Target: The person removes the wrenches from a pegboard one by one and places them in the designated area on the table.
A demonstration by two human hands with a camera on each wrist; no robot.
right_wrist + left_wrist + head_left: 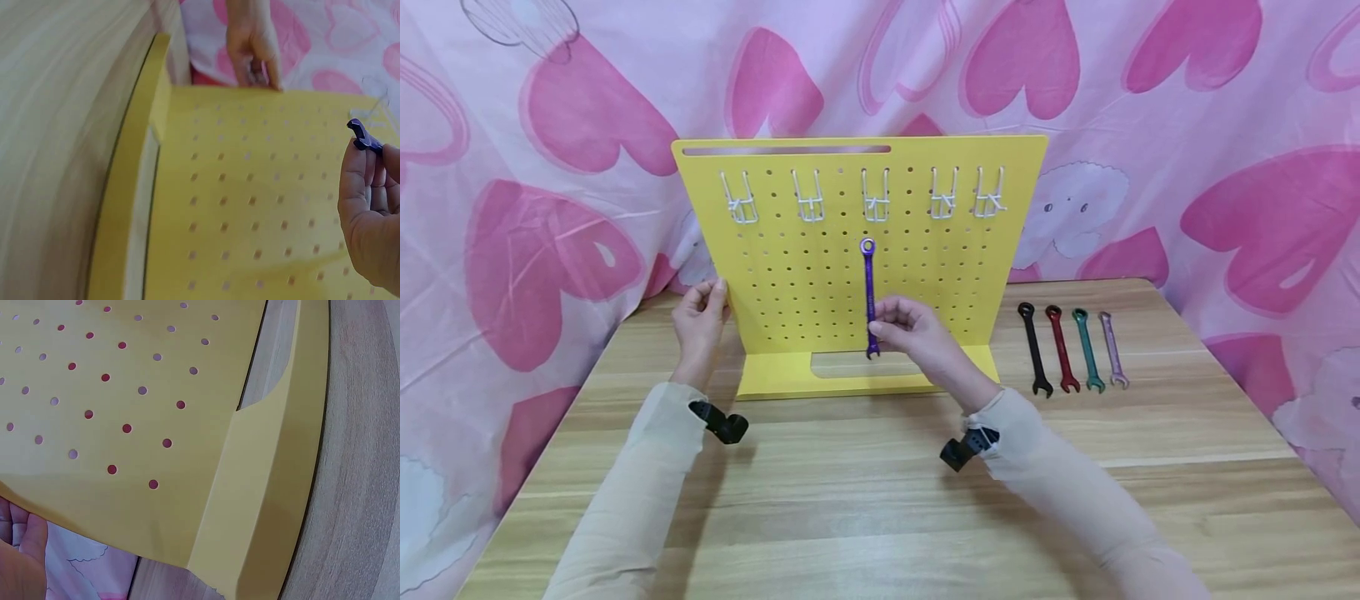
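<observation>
A purple combination wrench [869, 287] stands upright in my right hand [917, 337], pinched near its lower end between thumb and fingers. Its ring end is up and its open end points down, in front of the yellow pegboard [790, 287]. In the right wrist view the wrench's open end [362, 136] sticks out past the fingertips. My left hand [698, 321] pinches the pegboard's left edge; in the left wrist view only part of that hand [24, 550] shows at the edge. Several white wire hooks [876, 200] hang in a row along the board's upper part.
Right of the board, a black wrench [1035, 350], a red wrench [1063, 350], a green wrench [1088, 350] and a lilac wrench [1114, 350] lie side by side on the wooden table [850, 500]. A pink heart-patterned cloth [587, 233] hangs behind.
</observation>
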